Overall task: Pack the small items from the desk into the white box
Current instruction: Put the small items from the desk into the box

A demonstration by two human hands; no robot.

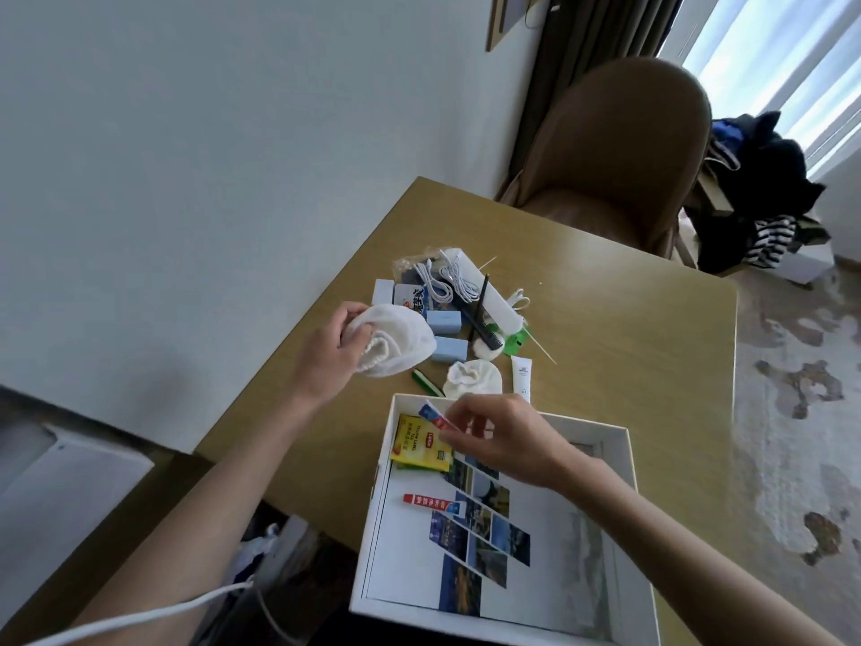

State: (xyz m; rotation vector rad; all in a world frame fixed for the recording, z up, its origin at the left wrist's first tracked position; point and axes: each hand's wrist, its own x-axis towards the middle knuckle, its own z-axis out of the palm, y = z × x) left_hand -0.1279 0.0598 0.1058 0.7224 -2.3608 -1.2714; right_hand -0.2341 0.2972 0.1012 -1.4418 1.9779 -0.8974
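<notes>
Two hands: both busy, the left raised over the worktop (629, 342), the right low over the box.
Left hand (326, 361): fingers curled round a rolled white cloth (396, 342), holding it up just left of the pile of small items.
Right hand (498, 440): thumb and fingertips pinch a small red, white and blue sachet (435, 416), held over the box's far left corner.
White box (624, 459): open and shallow, sitting at the near edge of the worktop, directly under the right hand.
Inside the box: a yellow tea packet (421, 447) lies in the far left corner, just below the sachet; a red tube (431, 502) lies flat a little nearer, apart from the packet; a printed sheet (484, 529) with photo tiles covers the floor.
Still on the worktop: a second white cloth (473, 379) and a white tube (522, 373) just beyond the box's far wall, a green stick (427, 382) beside them; further back, two pale blue boxes (443, 321), a black comb (482, 314) and coiled white cables (447, 282) lie bunched together.
Open room: bare wood runs right of the pile and the box out to the worktop's right edge; the wall is close on the left.
Beyond: a brown chair (619, 151) stands at the far edge.
</notes>
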